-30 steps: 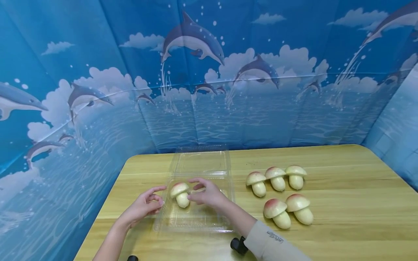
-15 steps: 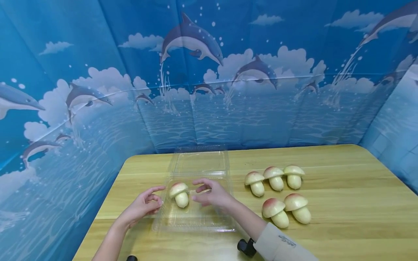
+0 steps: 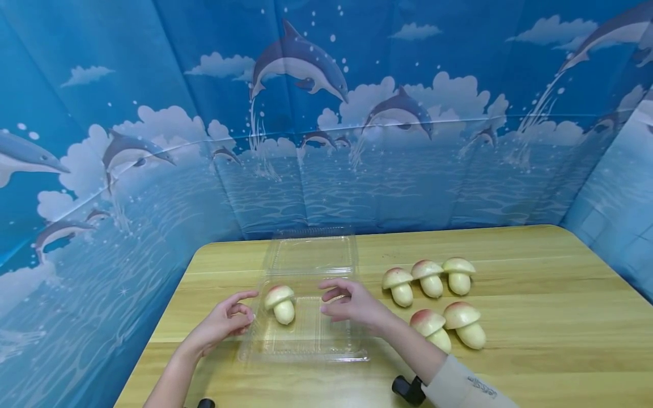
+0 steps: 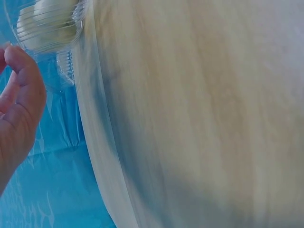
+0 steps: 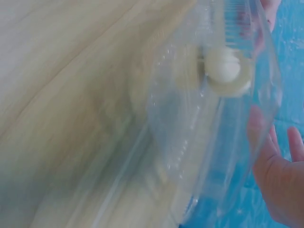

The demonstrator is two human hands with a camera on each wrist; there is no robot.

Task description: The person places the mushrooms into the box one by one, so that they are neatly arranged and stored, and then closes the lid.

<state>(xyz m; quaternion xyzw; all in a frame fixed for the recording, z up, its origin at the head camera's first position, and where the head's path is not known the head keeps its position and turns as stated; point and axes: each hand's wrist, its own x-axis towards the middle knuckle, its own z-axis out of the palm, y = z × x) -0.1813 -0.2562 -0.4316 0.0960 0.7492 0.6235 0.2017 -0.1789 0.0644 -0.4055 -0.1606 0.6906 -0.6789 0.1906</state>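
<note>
A clear plastic clamshell box (image 3: 303, 347) lies on the table with its lid (image 3: 313, 254) folded back away from me. One pale mushroom (image 3: 282, 306) with a pinkish cap rests in the left part of the box. My left hand (image 3: 221, 324) is beside the box's left edge, fingers loosely bent and holding nothing; whether it touches the rim I cannot tell. Over the right part of the box, my right hand (image 3: 352, 306) has its fingers apart with nothing between them. The right wrist view shows the mushroom (image 5: 227, 71) through the clear wall.
Right of the box, several more mushrooms (image 3: 428, 279) lie on the wooden table (image 3: 551, 317) in two rows. The nearest one (image 3: 431, 328) is partly hidden by my right forearm. A blue dolphin-print curtain (image 3: 326, 170) hangs behind the table.
My right hand has drawn away from the mushroom and moved right across the box, its fingers holding nothing. The mushroom stays in the box. My left hand has hardly moved.
</note>
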